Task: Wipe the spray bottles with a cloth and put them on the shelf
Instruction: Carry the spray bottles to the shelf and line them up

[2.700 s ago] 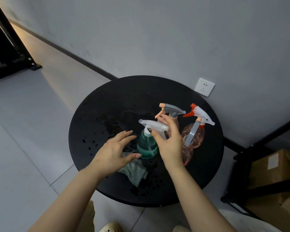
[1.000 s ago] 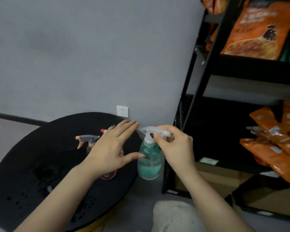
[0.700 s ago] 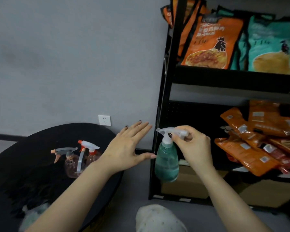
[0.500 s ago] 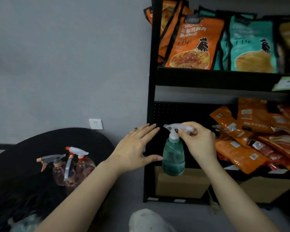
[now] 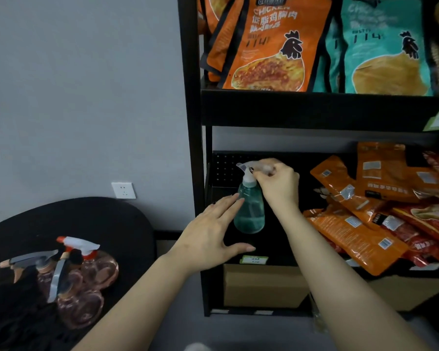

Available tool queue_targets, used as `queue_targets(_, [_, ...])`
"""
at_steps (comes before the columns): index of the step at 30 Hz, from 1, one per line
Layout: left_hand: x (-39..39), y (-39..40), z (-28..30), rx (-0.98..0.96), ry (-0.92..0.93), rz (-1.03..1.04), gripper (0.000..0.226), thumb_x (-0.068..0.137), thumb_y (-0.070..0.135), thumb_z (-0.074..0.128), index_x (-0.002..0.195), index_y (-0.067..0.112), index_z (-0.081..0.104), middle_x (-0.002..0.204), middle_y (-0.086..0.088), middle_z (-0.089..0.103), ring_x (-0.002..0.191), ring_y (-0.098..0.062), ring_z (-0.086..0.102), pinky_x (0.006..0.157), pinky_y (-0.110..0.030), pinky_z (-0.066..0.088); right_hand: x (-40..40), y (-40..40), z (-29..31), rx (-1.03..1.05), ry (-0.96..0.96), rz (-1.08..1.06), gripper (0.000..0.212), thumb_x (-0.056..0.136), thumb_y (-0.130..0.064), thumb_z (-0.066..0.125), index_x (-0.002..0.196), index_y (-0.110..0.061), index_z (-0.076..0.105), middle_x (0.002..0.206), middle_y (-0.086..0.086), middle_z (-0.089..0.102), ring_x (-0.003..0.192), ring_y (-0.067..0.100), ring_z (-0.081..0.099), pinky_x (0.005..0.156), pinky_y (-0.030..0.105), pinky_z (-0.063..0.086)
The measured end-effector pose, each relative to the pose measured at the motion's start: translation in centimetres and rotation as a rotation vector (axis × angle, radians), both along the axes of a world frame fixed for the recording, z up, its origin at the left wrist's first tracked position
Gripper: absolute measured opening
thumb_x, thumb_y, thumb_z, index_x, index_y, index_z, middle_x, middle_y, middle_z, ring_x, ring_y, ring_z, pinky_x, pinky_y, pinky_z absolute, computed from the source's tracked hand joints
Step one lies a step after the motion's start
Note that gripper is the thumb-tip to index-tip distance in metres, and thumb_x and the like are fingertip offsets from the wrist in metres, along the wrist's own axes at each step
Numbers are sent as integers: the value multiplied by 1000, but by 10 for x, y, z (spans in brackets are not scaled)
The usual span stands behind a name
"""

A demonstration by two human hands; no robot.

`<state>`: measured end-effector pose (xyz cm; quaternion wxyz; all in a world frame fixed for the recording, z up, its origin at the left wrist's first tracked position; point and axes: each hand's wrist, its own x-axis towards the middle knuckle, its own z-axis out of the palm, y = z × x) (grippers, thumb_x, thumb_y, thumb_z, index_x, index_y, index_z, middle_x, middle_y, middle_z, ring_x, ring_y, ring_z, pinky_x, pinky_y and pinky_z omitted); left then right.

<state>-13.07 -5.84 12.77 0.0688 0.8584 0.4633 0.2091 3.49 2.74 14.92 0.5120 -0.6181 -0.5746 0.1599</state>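
My right hand (image 5: 276,186) grips the white trigger head of a green spray bottle (image 5: 249,211) and holds it upright at the left end of the black shelf (image 5: 264,254), over its middle board. My left hand (image 5: 211,236) is flat with spread fingers just left of the bottle, fingertips close to its side. Two pink spray bottles, one with a grey trigger (image 5: 81,302) and one with a red and white trigger (image 5: 100,267), stand on the round black table (image 5: 86,219) at the lower left. The cloth is out of view.
Orange snack bags (image 5: 360,224) fill the right part of the middle board. Orange and teal bags (image 5: 271,46) stand on the board above. A cardboard box (image 5: 264,285) sits under the shelf. A wall socket (image 5: 123,190) is behind the table.
I lifted the green bottle off the table and carried it right and up into the shelf opening. My left hand left the cloth and now hovers beside the bottle. The view turned right.
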Motion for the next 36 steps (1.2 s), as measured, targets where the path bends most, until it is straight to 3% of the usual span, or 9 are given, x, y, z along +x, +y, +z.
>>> queue_targets(4, [-3,11,-12,-38,-25,13,93,79,63,55,150,25,8,157,12,5,143,-6,10,111,-16,12,-12,36,-12,-31,-40,62,14,86,-25,60,91,-14,69,85,0,70,76,14,65,58,17,44])
queue_targets(8, [-3,18,-19,-56,-59,23,93,79,63,55,150,25,7,157,13,4,142,-4,12,110,-17,17,-25,62,-18,-68,-60,42,15,87,-19,56,93,-14,68,88,2,70,78,18,64,64,23,45])
queue_targets(14, [5,31,-24,-12,-62,26,91,78,62,51,148,14,17,156,-1,15,143,-15,14,115,-25,10,-35,83,-37,-43,2,57,18,84,-15,62,100,-11,69,96,4,71,84,16,63,68,18,42])
queue_targets(19, [7,37,-32,-26,-79,36,91,80,60,54,149,15,15,157,0,13,144,-14,10,117,-28,10,-34,90,-52,-20,13,57,18,84,-16,64,101,-10,69,97,5,71,88,18,65,68,17,42])
queue_targets(22, [7,36,-36,-34,-70,32,91,78,62,49,148,15,16,157,0,14,144,-14,10,116,-26,8,-31,92,-56,-10,18,48,19,84,-18,66,101,-10,69,97,6,70,88,20,65,68,18,41])
queue_targets(27, [3,34,-36,-54,-83,20,87,83,53,58,149,17,13,157,2,12,144,-11,8,116,-22,7,-25,88,-63,-54,-1,78,28,86,-23,65,110,-11,63,101,8,67,92,22,63,66,18,38])
queue_targets(32, [-6,25,-36,-71,-95,8,85,83,53,57,149,19,15,157,8,10,143,-6,10,112,-16,12,-18,67,-60,-69,-58,175,59,87,-26,65,139,-20,39,140,2,46,127,17,43,92,21,35])
queue_targets(36, [-21,11,-34,-42,-94,1,83,83,53,58,148,21,19,156,8,14,142,-7,16,112,-18,17,-13,27,-52,97,-223,190,55,89,-29,62,138,-13,42,140,7,44,129,19,42,95,20,32])
